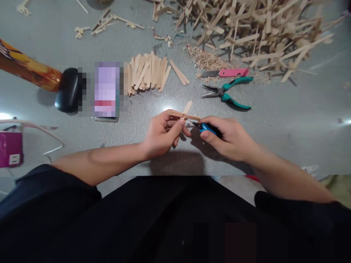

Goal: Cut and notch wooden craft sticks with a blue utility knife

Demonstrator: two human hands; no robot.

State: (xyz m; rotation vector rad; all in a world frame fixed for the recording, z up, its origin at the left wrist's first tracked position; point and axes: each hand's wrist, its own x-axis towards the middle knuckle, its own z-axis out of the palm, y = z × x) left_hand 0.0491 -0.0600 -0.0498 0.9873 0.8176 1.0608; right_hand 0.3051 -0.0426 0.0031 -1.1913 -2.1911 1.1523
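Note:
Between the thumb and fingers of my left hand (163, 133) is a small piece made of crossed wooden craft sticks (187, 108), one of them lying level and another slanting upward. My right hand (231, 137) is wrapped round blue-handled cutting pliers (207, 128). Their dark jaws point left and sit close to the right end of the level stick; whether they touch it I cannot tell. Just above my hands lie needle-nose pliers (218, 91) with green handles, their jaws apart. A pink utility knife (233, 72) rests above those.
A row of flat craft sticks (148, 71) lies beside a blurred phone (106, 87). At the upper right spreads a large heap of assembled stick pieces (263, 29), with wood shavings (205, 58) below it. An orange cylinder (30, 67) with a black end and a purple box (11, 148) occupy the left.

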